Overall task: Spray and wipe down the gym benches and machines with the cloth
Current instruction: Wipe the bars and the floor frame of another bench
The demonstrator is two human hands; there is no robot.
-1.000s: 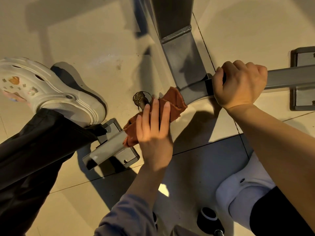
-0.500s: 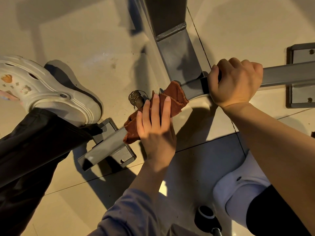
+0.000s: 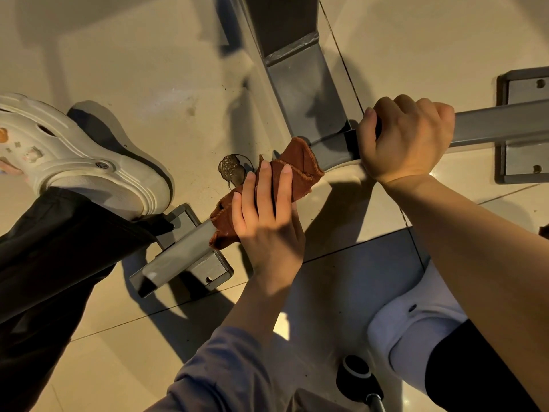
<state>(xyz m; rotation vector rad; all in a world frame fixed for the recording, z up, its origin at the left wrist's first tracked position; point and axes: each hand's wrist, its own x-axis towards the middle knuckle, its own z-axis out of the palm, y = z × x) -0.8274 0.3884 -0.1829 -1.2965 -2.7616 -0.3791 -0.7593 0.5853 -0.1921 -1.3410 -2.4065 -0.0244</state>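
A grey metal base bar [image 3: 178,254] of a gym machine runs low across the tiled floor, from lower left to right. A rust-brown cloth [image 3: 300,162] is draped over its middle. My left hand [image 3: 267,215] presses the cloth onto the bar, fingers laid straight across it. My right hand [image 3: 410,138] grips the same bar in a fist just right of the cloth, beside the joint with the upright post [image 3: 300,84]. No spray bottle is plainly in view.
Bolted foot plates sit at the bar's left end [image 3: 208,266] and right end [image 3: 523,84]. A white clog [image 3: 89,162] stands at left, another white shoe [image 3: 410,331] at lower right. A round brownish object [image 3: 230,168] lies behind the cloth. A black knob [image 3: 355,371] sits at the bottom.
My left hand has slid the cloth a little along the bar toward my right hand. The right hand keeps the same grip.
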